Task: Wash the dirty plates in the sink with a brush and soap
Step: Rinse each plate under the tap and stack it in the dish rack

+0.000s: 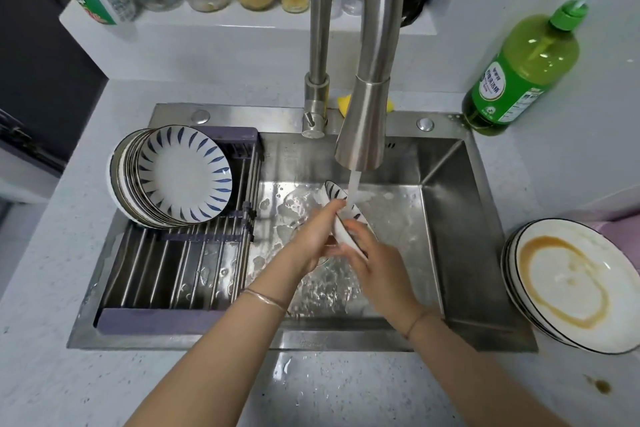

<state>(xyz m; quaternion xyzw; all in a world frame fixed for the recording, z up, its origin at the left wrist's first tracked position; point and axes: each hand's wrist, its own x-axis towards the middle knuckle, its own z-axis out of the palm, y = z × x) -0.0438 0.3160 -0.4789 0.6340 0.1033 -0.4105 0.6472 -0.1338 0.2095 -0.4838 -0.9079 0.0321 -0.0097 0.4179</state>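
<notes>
A small white plate with blue leaf marks stands on edge under the running water from the faucet, over the steel sink. My left hand holds its left face with the fingers reaching up the rim. My right hand grips its lower right edge. Several plates of the same pattern lean in the drying rack on the sink's left. Dirty white plates with a brown sauce ring are stacked on the counter at the right. No brush is visible.
A green pump bottle of dish soap stands at the sink's back right corner. Something yellow lies behind the faucet. Jars and bottles line the back shelf. Foam and water cover the sink floor. A brown spot marks the front counter.
</notes>
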